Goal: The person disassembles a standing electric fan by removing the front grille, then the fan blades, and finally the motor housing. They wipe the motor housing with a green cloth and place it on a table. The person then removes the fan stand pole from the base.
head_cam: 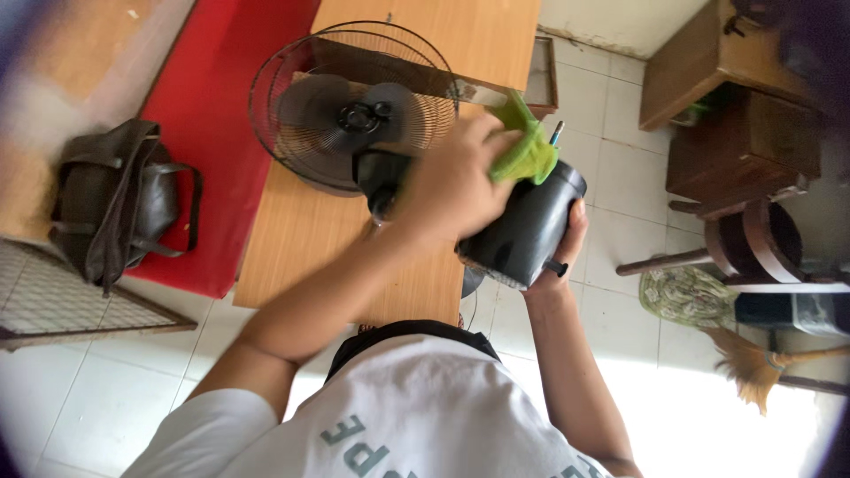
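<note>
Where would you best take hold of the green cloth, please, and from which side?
Take the green cloth at its free bunched end, coming from the right. Its other part is pinned under the left hand against the black motor housing, which the right hand cups underneath.

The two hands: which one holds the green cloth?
The left hand holds the green cloth, pressing it on the black fan housing. The right hand only supports the housing from below.
</note>
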